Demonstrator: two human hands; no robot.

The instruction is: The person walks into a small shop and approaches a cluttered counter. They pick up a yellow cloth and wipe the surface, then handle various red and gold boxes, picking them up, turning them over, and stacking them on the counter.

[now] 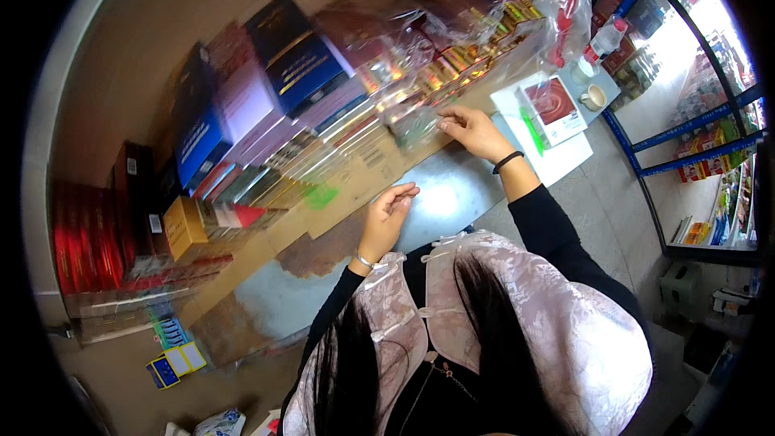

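Observation:
My left hand [387,215], with a silver bangle at the wrist, is over the worn metal counter top [290,297], its fingers loosely bent and holding nothing. Farther right, my right hand [475,130] wears a black band; its thumb and forefinger are close to a crumpled clear plastic bag [418,127]. Whether they touch the bag is unclear. Behind the hands, blurred rows of small packs [448,69] stand under clear wrap. Beside my right forearm, a white box with a dark red panel [552,110] lies on white sheets [569,157].
Blue boxes [303,63] are stacked at the back left, with red boxes [88,239] farther left. A capped bottle [605,39] and a cup [593,97] stand at the right end. Blue-edged shelving [696,127] rises beyond. A small yellow box [183,227] sits at left.

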